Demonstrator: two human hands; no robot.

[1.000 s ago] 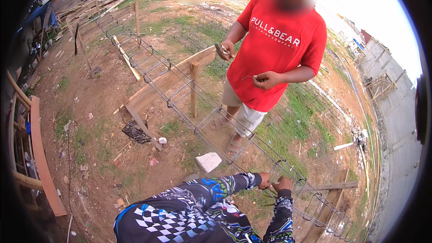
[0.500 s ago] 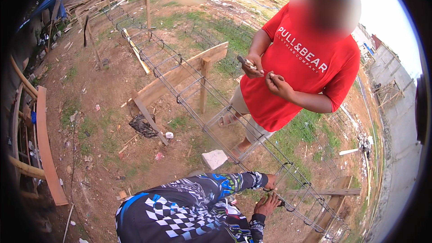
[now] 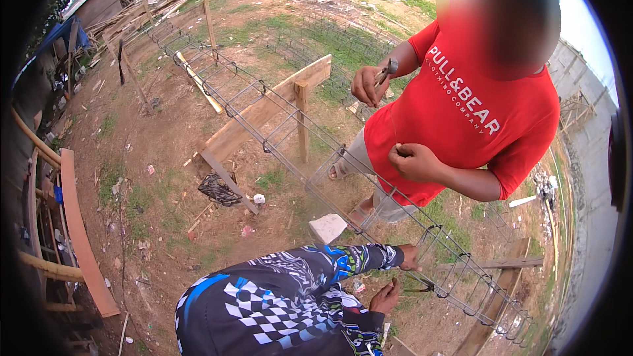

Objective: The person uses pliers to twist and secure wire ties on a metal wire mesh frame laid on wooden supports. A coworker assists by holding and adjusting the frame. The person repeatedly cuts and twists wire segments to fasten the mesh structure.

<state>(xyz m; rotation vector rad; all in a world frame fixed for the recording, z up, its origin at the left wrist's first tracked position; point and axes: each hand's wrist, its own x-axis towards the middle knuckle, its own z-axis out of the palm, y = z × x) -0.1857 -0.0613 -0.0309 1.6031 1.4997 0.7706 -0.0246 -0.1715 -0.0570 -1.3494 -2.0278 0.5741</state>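
A long rebar cage [image 3: 283, 148] of thin steel rods and square stirrups runs slantwise in front of me. My left hand [image 3: 410, 257] is at its near lower rod, fingers bent together; what they hold is hidden. Just below, my right hand [image 3: 384, 298] grips dark pincers [image 3: 419, 287], whose far end is at the near rod by a stirrup. Both my arms wear patterned sleeves. Across the cage a co-worker in a red shirt [image 3: 455, 105] has a pincers-like tool [image 3: 384, 74] in one raised hand, while the other hand pinches something too thin to make out.
A wooden board on posts [image 3: 267, 109] stands under the cage, and another wooden support [image 3: 494, 310] is near its right end. A pale stone block [image 3: 328, 228] and a black plastic bag [image 3: 219, 188] lie on the ground. More cages [image 3: 316, 46] lie behind; a wall [image 3: 590, 158] borders the right.
My right hand has drawn back from the rod, showing more of the pincers. The co-worker's hands have moved apart, the tool hand rising. The view has shifted slightly.
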